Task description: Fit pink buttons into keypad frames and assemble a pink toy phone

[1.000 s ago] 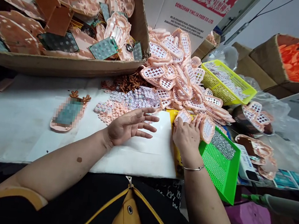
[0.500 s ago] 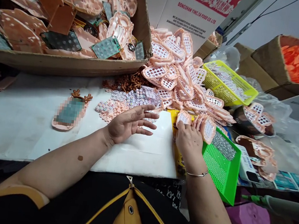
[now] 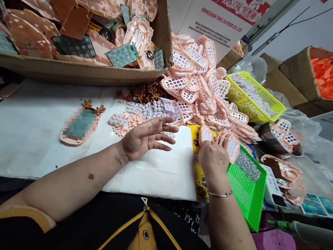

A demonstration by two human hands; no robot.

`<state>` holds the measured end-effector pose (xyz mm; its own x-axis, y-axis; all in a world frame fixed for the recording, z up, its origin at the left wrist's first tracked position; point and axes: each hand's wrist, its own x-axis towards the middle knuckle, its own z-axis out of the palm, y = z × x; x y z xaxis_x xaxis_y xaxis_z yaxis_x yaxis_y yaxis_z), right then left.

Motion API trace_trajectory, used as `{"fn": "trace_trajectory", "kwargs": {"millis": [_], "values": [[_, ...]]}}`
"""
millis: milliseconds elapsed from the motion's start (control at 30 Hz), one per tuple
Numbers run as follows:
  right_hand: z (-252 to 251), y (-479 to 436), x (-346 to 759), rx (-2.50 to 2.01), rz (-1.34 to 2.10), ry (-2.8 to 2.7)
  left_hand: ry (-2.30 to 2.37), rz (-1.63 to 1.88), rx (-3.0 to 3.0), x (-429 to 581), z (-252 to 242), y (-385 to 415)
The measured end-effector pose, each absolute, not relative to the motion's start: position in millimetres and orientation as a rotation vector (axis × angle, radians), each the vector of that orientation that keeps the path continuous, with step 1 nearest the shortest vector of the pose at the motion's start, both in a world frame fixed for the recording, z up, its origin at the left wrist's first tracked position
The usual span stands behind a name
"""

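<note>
- Where the head view looks down on the bench, the right hand (image 3: 213, 160) curls its fingers around the lower end of a pink shell (image 3: 205, 133) at the near edge of the shell heap (image 3: 201, 85), beside the green tray (image 3: 245, 186).
- Its long axis points away from the person; it lies straight ahead of the right hand, the nearer one.
- The left hand (image 3: 145, 138) hovers released, fingers spread, over the white sheet (image 3: 32, 138), near the rubber keypads (image 3: 153, 109).
- The shells look like moulded plastic, oval and pierced with key holes; the keypads are flat and pale, and the tray is mesh.
</note>
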<state>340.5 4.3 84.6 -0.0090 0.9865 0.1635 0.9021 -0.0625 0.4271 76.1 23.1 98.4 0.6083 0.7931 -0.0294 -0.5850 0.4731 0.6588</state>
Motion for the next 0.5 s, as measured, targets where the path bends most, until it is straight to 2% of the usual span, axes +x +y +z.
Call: {"fn": "trace_trajectory", "kwargs": {"millis": [500], "values": [[80.1,9.2,348.2,1.995,0.543,2.110,0.380,0.873,0.649,76.7,99.2,23.1]]}}
